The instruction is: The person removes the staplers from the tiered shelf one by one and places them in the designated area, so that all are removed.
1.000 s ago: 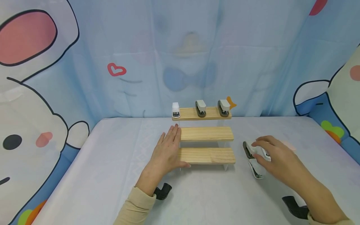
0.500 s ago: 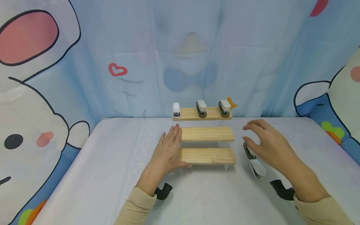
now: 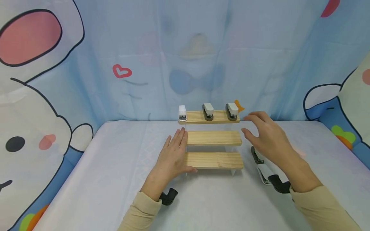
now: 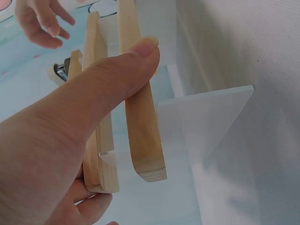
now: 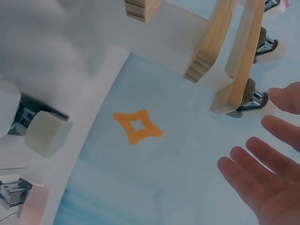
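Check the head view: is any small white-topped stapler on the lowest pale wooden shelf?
No: the lowest shelf carries none, while three staplers stand on the top wooden shelf.

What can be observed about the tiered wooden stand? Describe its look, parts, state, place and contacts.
The tiered wooden stand has three pale, grained planks, rising toward the back, on whitish, translucent, plastic-looking side supports. It stands upright on the white tabletop, near the backdrop. Three staplers stand along the top plank; nothing shows on the lower two. The left hand lies against its left end, thumb over the front edge of the lowest plank. The right hand looks apart from it.
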`<state>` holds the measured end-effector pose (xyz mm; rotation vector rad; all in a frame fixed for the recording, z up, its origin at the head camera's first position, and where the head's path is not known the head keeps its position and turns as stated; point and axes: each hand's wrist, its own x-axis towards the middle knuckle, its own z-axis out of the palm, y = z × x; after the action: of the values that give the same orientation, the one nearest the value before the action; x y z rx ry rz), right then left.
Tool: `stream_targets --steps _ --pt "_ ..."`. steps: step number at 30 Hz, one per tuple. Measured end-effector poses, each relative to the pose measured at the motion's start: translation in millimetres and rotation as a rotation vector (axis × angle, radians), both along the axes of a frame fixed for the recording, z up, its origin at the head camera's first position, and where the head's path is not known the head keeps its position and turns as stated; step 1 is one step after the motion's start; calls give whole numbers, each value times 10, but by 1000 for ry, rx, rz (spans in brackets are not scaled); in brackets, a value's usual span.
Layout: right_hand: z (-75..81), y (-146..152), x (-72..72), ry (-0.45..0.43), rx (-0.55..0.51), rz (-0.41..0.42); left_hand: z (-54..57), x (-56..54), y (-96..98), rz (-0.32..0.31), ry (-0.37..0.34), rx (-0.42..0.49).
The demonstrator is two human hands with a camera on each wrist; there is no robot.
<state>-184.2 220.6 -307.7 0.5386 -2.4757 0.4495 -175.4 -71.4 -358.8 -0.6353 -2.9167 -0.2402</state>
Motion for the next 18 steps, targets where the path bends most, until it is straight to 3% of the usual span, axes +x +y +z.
stream_targets --steps 8,18 --pt "107 -98 -124 44 -4 19 11 -7 9 1 -2 -9" --pt "235 -267 -285 8 -4 50 4 -7 2 6 -14 -3"
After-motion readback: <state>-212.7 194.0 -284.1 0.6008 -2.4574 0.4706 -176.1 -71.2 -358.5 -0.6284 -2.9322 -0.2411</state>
